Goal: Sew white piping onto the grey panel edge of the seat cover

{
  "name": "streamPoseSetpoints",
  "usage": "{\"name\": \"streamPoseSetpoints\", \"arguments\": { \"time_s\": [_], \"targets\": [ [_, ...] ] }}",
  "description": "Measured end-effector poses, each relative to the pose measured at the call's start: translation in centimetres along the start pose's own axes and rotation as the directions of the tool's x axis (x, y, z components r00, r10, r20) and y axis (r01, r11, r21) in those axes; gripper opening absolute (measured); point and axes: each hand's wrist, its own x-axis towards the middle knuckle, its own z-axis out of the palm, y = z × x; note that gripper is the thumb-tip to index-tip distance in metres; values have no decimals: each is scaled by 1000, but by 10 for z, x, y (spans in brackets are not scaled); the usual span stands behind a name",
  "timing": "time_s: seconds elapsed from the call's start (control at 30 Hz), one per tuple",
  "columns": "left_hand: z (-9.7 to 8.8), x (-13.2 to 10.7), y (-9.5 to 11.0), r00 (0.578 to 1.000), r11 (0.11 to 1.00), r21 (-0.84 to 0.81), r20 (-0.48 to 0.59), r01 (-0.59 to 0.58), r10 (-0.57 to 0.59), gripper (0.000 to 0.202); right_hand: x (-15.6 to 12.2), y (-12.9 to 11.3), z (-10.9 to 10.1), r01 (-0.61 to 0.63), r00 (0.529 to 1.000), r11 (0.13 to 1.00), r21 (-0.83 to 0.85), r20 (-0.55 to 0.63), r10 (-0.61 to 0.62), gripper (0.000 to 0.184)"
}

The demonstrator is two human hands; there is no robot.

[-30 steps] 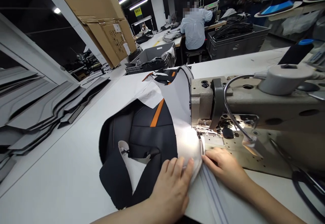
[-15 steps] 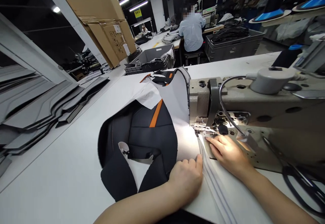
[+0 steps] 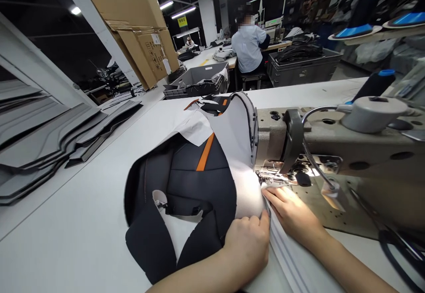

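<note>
Fingers [image 3: 264,223] hold fabric [image 3: 247,191] beside sewing machine [image 3: 368,151]

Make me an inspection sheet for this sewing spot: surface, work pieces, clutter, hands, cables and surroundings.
Surface: white table, sewing machine at right.
Work pieces: dark cover piece with an orange band; pale fabric reaching the machine's lit needle area; pale striped strip trailing toward the wearer.
Clutter: scissors at the right; gray panels stacked at the left.
Hands: left hand curled at the pale fabric's edge, grip hidden; right hand with fingertips near the needle area.
Cables: flexible metal conduit curving down the machine's front.
Surroundings: cardboard boxes, gray bin, seated co-worker.
</note>
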Motion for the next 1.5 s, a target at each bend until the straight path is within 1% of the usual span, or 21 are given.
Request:
{"name": "streamPoseSetpoints", "arguments": {
  "time_s": [0.1,0.2,0.37,0.47,0.63,0.73,0.83,0.93,1.07,1.17,1.23,1.3,1.4,1.47,1.5],
  "targets": [
    [1,5,1,999,999,43,-38,31,-30,52,0,2,1,12,1000,1000,-28,-28,-13,32],
    [-1,13,1,994,993,88,-83,81,-74,44,-2,4,6,5,999,999,-40,-48,-7,36],
    [-5,30,-6,981,985,143,-181,93,-66,38,-7,7,14,-53,998,998,-18,-29,53,40],
    [-6,37,-10,979,985,136,-186,106,-80,38,-8,8,15,-59,998,998,6,-12,59,40],
    [-8,39,-11,983,989,121,-169,89,-68,39,-8,8,14,-81,997,996,43,12,81,39],
    [-7,38,-11,981,987,133,-182,90,-65,39,-8,7,14,-84,996,995,49,-1,84,38],
    [-5,38,-13,975,984,147,-214,99,-66,36,-7,7,15,-67,997,996,60,-31,69,36],
    [-2,40,-15,965,983,169,-262,78,-32,35,-5,9,16,-65,997,996,67,-39,67,36],
    [4,42,-15,945,978,202,-328,53,17,34,-1,7,8,-95,995,989,112,-24,98,34],
    [6,42,-14,953,980,195,-303,35,27,35,3,3,-3,-171,985,969,181,10,172,32],
    [4,43,-14,969,987,162,-246,8,32,36,5,0,-9,-237,971,952,196,55,231,31],
    [-1,44,-16,984,995,100,-178,-5,23,38,4,-2,-13,-268,962,946,185,109,252,33],
    [-12,42,-23,995,998,-45,-92,-34,29,33,-4,-2,-14,-256,962,949,186,149,231,37],
    [-21,34,-32,993,984,-150,-75,-100,90,35,-7,0,-12,-238,967,949,208,147,210,36],
    [-25,28,-38,986,968,-193,-79,-159,146,43,-8,1,-11,-226,970,950,215,142,198,36]
  ]
}}
